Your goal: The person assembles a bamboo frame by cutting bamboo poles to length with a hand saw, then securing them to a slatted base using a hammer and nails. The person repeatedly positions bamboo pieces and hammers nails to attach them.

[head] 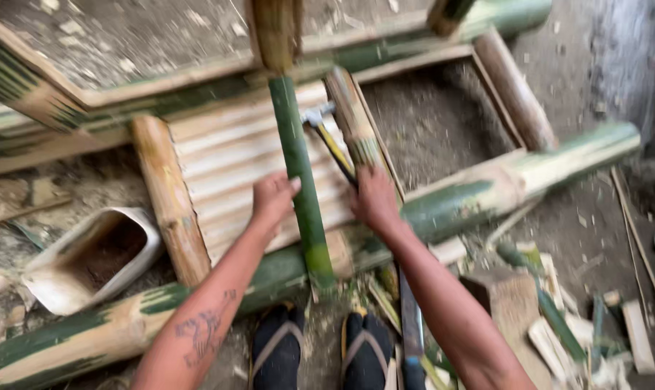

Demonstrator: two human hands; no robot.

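**Steadying a green bamboo strip on a slatted frame**

Lying just left of the left hand's (272, 198) fingers is a cut white plastic container (89, 261), open on top and dark with dirt inside; no label is showing on it. The ground (443, 119) around the work is showing as bare grey earth, scattered with chips and bamboo offcuts (558, 328) to the lower right of the right hand (374, 201). A frame of thick green-and-tan bamboo poles (486, 189) is lying on it, filled in part with pale flat slats (226, 155).

The green bamboo strip (300, 177) is running straight up from the person's sandalled feet (320, 350) across the slats, smooth and dark green, yellowing near its lower end. The left hand's fingers are pressing against the strip's left side, thumb over its edge. The right hand's fingers are closing around the yellow-and-black handle of a hammer (332, 141), whose grey metal head is sitting just above those fingers, beside the strip.
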